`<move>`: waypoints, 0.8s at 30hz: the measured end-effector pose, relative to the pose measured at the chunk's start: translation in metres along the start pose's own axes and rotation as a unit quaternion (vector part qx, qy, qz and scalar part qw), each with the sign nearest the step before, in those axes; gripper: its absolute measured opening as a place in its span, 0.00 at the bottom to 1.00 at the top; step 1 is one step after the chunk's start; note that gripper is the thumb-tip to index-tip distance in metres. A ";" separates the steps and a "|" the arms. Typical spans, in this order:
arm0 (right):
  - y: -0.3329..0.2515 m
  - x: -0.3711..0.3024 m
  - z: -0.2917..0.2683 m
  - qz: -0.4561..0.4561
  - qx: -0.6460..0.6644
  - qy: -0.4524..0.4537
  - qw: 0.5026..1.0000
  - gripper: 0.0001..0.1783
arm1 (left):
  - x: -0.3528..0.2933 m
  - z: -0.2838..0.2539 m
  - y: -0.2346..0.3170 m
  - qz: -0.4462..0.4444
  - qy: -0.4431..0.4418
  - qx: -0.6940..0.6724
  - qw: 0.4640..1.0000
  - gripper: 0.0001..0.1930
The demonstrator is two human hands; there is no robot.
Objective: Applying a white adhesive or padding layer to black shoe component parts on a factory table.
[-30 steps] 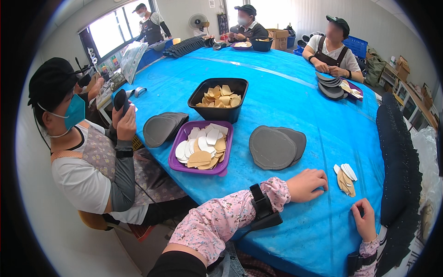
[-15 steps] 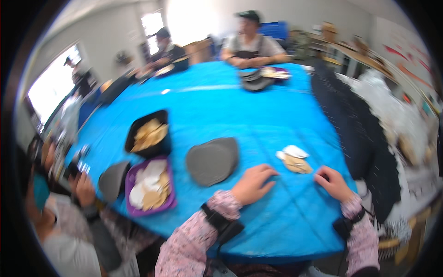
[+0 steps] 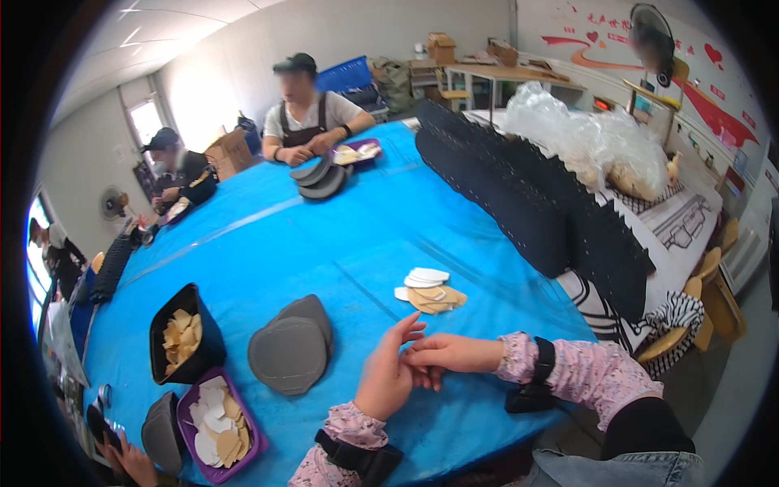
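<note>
My two hands meet above the blue-covered table. My left hand [image 3: 385, 377] is open, with its fingers stretched forward. The fingers of my right hand [image 3: 454, 354] are closed and bent against the left palm; whatever may be between them is hidden. Just beyond the fingertips lies a small pile of flat, rounded tan pieces [image 3: 440, 301] and white pieces [image 3: 428, 277]. To the left, apart from both hands, rest stacked dark grey rounded pieces [image 3: 286, 357] that look like padded cap parts.
At left stand a black bin [image 3: 213, 345] of tan pieces and a purple basket [image 3: 258, 445] of white and tan pieces. A long row of black pieces [image 3: 503, 195] lines the table's right side. Across the table [image 3: 243, 252] sits a person [image 3: 312, 122]; another person's hands [image 3: 130, 461] show lower left.
The view has swung to the right. My hands, apart before on either side of the small pile, have come together on its near side.
</note>
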State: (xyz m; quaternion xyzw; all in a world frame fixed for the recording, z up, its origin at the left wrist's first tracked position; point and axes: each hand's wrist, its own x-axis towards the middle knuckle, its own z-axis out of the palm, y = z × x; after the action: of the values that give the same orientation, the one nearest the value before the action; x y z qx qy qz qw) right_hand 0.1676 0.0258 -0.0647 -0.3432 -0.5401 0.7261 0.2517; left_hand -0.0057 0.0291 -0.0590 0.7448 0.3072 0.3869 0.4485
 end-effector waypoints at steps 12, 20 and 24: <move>0.004 0.001 -0.025 -0.036 0.195 -0.010 0.980 0.15 | 0.006 -0.006 -0.019 -0.037 0.054 -0.090 0.994 0.15; 0.012 0.004 -0.023 -0.056 0.176 -0.020 0.983 0.19 | 0.006 -0.018 -0.015 -0.058 0.062 0.033 0.996 0.09; 0.010 0.004 -0.026 -0.040 0.180 -0.019 0.983 0.19 | 0.007 -0.016 -0.006 0.007 0.076 0.138 0.987 0.08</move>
State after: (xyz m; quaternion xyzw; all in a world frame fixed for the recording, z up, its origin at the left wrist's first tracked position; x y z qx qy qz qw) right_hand 0.1851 0.0414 -0.0801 -0.2568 -0.4181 0.8072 0.3281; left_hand -0.0164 0.0443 -0.0571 0.7698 0.3856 0.4000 0.3142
